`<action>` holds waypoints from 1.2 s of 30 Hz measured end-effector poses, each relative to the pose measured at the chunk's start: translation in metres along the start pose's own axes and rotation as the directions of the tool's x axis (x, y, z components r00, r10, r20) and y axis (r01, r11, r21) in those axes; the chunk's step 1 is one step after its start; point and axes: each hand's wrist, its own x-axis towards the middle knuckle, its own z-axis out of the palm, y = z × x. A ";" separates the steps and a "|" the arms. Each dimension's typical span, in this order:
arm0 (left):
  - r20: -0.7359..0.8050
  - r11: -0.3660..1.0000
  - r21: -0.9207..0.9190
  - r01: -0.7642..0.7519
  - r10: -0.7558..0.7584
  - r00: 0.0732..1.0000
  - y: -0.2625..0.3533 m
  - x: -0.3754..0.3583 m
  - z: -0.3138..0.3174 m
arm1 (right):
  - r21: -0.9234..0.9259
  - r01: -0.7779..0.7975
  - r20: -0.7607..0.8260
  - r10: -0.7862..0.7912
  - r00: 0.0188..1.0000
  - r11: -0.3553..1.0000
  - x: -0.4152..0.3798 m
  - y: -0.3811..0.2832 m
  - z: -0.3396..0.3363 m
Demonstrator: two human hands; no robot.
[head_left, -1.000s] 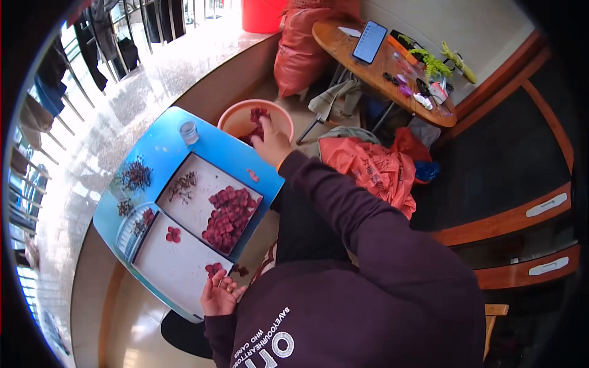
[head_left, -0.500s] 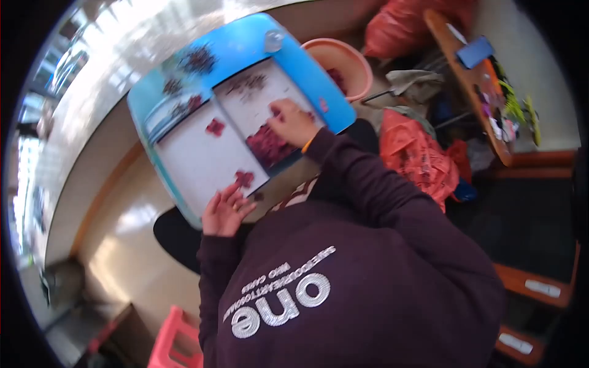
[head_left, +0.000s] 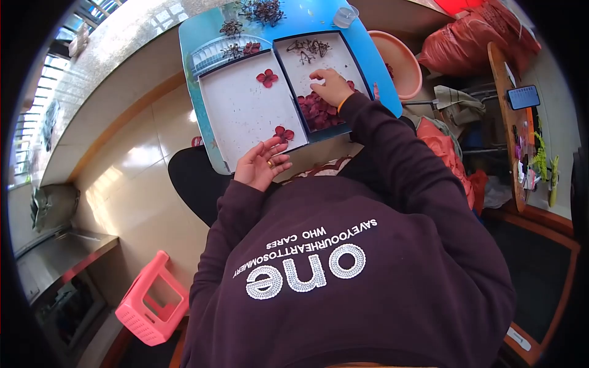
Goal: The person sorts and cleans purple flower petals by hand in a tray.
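Observation:
My left hand [head_left: 264,164] is palm up at the near edge of a white shallow box [head_left: 236,104], its fingers loosely spread and nothing in them. Right at its fingertips lies a dark red flower [head_left: 283,133] on the white surface; another red flower [head_left: 267,78] lies farther up. Over the second, dark-rimmed box [head_left: 340,61], my right hand [head_left: 330,87] has thumb and forefinger curled toward each other; what they pinch I cannot make out. Below that hand is a heap of dark red flowers [head_left: 318,111], and thin brown stems [head_left: 308,49] lie at the box's far end.
Both boxes rest on a blue table [head_left: 307,18] with dark stem piles [head_left: 261,11] and a clear cup [head_left: 345,16] along its far side. An orange basin [head_left: 402,64] stands to the right, near red bags [head_left: 472,40]. A pink stool [head_left: 156,300] is at lower left.
The view has shifted, so the table now appears higher and farther right. My right hand has moved a little left over its box; the red bit at its fingertips no longer shows clearly.

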 end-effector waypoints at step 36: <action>-0.065 0.698 0.613 -0.372 0.513 0.856 -0.001 0.031 0.066 | 0.958 -0.211 0.243 -0.160 0.957 0.194 -0.113 -0.076 -0.007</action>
